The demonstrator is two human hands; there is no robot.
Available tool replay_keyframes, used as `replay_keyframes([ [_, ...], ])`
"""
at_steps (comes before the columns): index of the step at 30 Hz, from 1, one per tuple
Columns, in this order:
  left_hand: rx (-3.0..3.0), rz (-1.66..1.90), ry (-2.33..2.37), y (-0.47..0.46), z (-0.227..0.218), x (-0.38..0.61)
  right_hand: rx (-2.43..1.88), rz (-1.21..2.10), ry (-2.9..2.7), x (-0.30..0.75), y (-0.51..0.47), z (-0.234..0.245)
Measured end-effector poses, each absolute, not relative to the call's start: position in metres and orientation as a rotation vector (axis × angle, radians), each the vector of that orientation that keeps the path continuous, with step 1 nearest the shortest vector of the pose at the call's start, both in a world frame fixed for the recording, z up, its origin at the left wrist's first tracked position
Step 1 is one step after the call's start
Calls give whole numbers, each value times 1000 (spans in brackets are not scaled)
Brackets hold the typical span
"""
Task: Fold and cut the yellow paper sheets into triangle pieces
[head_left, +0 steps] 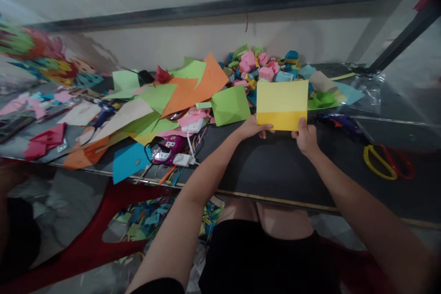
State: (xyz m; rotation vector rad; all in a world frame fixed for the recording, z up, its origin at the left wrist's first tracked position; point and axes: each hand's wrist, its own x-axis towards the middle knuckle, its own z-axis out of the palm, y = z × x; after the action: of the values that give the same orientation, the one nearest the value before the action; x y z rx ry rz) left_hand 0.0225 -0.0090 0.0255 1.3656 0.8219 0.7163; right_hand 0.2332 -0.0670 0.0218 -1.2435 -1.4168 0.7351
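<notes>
Both hands hold up a yellow sheet of paper [282, 101], pale above with a deeper yellow band along its lower part. My left hand [254, 128] grips the lower left corner, thumb in front and fingers behind. At the lower right edge my right hand [306, 137] pinches the same sheet, thumb up on its face. Just left of it lies a green sheet [230, 104]. Behind it is a pile of small folded paper pieces [263, 62] in pink, green, blue and yellow. A green paper ring [324, 99] sits to the right.
Scissors with yellow and red handles [389, 161] lie at the right, near a dark blue tool [344, 125]. Orange [196, 92] and other coloured sheets spread leftward, with a purple power strip [168, 149] among them. A red stool [86, 229] stands below; part of another person shows far left.
</notes>
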Motion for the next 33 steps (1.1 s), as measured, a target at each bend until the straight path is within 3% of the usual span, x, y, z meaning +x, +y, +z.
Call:
replay_keyframes([
  [20,1279,680,820,-2,21,14,-1293,613,-1315,236,-58,17],
  [33,1213,918,887,-9,23,24,-1278,665,-1409,238,-58,17],
])
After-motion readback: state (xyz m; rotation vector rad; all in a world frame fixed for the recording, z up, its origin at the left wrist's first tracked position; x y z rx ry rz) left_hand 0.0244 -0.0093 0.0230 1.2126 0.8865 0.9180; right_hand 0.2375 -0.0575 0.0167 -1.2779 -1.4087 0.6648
